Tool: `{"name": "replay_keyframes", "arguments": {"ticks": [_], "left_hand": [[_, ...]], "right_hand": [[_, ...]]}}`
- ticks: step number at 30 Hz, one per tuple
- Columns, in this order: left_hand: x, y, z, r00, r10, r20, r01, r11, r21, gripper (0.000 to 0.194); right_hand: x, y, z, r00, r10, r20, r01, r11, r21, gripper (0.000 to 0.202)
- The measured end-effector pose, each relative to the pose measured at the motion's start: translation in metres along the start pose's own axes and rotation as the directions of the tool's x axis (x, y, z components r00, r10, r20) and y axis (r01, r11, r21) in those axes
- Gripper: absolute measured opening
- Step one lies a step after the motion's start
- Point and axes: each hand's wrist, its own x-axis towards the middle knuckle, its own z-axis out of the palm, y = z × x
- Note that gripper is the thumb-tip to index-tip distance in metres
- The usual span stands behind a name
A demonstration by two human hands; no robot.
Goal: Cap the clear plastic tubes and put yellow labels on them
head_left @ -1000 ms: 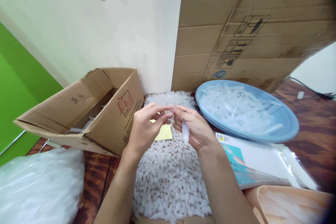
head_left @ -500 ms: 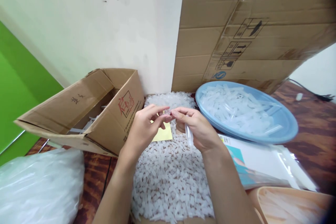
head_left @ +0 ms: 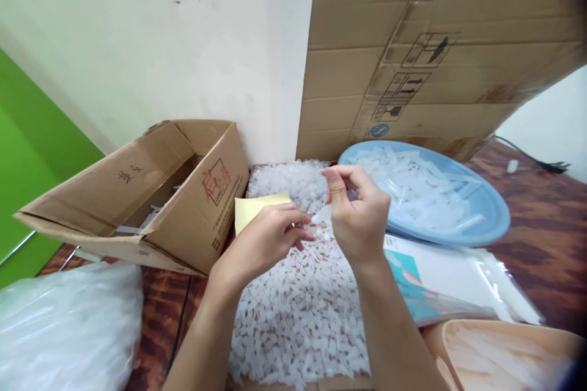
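My right hand is closed, thumb pressed against curled fingers, around a translucent plastic tube that points down and to the left out of the grip. The upper part of the tube is hidden by the fingers. My left hand is at the tube's lower end, its thumb and forefinger slightly apart; I see nothing between them, and whether they touch the tube is hard to tell. Under both hands spreads a layer of small translucent plastic pieces. A yellow paper slip lies behind my left hand.
An open cardboard box stands left, a blue basin of translucent strips right. A large carton rises behind. Nearer me are a plastic bag, a flat plastic-wrapped packet and a peach-coloured tub.
My hands, earlier fingertip to fingertip around a small clear piece, have moved apart. My right hand has risen and turned, with the tube now pointing left; my left hand has dropped slightly.
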Motion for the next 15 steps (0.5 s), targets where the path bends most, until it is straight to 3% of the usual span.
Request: {"name": "replay_keyframes", "arguments": {"ticks": [3,8,13,15], "left_hand": [[0.001,-0.003,0.001,0.999,-0.004,-0.039,0.004,1.000,0.014,0.017],[0.005,-0.003,-0.003,0.999,0.019,-0.048,-0.017,0.998,0.053,0.013],[0.008,-0.014,-0.017,0.995,-0.031,-0.097,0.049,0.981,0.187,0.015],[0.009,-0.026,-0.025,0.990,-0.087,-0.106,0.110,0.967,0.232,0.020]], "right_hand": [[0.000,0.003,-0.001,0.997,-0.040,0.068,0.041,0.999,-0.024,0.024],[0.001,-0.003,0.001,0.974,0.055,0.221,-0.048,0.998,-0.034,0.029],[0.004,-0.010,0.000,0.833,0.120,0.540,-0.191,0.978,0.078,0.010],[0.007,-0.009,-0.004,0.765,0.129,0.630,-0.257,0.959,0.116,0.018]]}}
